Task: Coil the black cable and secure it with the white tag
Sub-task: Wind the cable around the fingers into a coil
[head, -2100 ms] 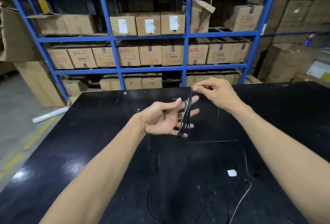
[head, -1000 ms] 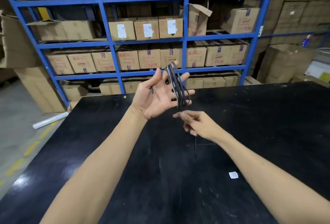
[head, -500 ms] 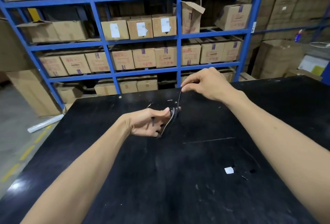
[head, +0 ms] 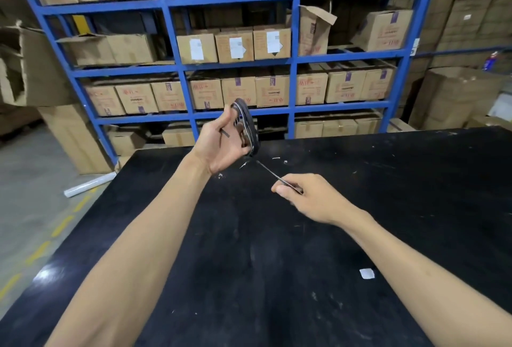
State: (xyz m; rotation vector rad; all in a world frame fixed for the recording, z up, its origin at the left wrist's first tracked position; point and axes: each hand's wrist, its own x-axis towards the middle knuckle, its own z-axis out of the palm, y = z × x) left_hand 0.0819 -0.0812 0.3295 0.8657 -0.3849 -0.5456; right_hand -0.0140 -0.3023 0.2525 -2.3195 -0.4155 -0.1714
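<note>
One black cable (head: pixel 250 128), wound in several loops round the fingers of the left hand (head: pixel 224 143), held raised over the black table (head: pixel 277 263). Right hand (head: pixel 307 198) pinches the cable's free end, drawn taut. One white tag (head: pixel 367 274) lies on the table, well apart. Writing on the shelved boxes (head: pixel 235 46) is illegible

Two hands are in view: the left hand (head: pixel 221 143) and the right hand (head: pixel 307 198). There is one black cable (head: pixel 250 132), one white tag (head: pixel 367 273), one black tabletop (head: pixel 277 277), one blue shelf rack (head: pixel 238 65) and one white roll (head: pixel 90 184) on the floor. The cardboard boxes (head: pixel 235 47) are too many to count exactly.
</note>
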